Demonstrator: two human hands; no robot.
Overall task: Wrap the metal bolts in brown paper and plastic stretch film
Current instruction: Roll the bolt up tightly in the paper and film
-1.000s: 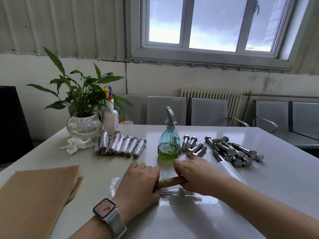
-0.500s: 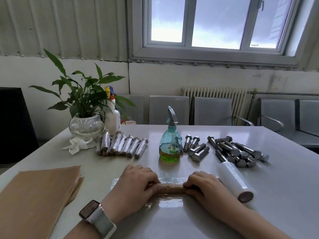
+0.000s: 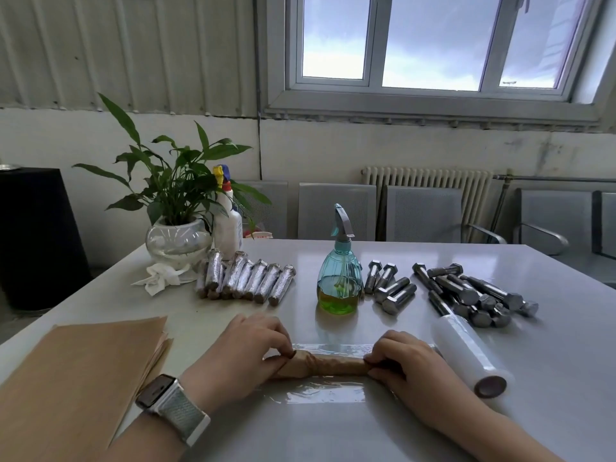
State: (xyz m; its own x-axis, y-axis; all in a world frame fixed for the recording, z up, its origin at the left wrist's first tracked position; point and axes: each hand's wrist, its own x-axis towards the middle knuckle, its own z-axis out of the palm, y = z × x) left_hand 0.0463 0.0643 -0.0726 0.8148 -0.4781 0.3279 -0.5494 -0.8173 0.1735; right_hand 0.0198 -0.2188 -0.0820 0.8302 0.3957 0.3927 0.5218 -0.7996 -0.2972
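Observation:
A bolt wrapped in brown paper lies crosswise on a sheet of clear stretch film spread on the white table. My left hand pinches its left end and my right hand pinches its right end. The roll of stretch film lies just right of my right hand. Several bare metal bolts lie in a heap behind the roll. A row of several wrapped bolts sits at the back left.
A stack of brown paper sheets covers the near left corner. A teal spray bottle stands behind the film. A potted plant, a white bottle and a crumpled tissue sit at the back left. Grey chairs line the far edge.
Both hands have drawn the paper-wrapped bolt toward me over the film. My fingers have shifted out to its two ends, baring its middle. The film roll has come into view on the right.

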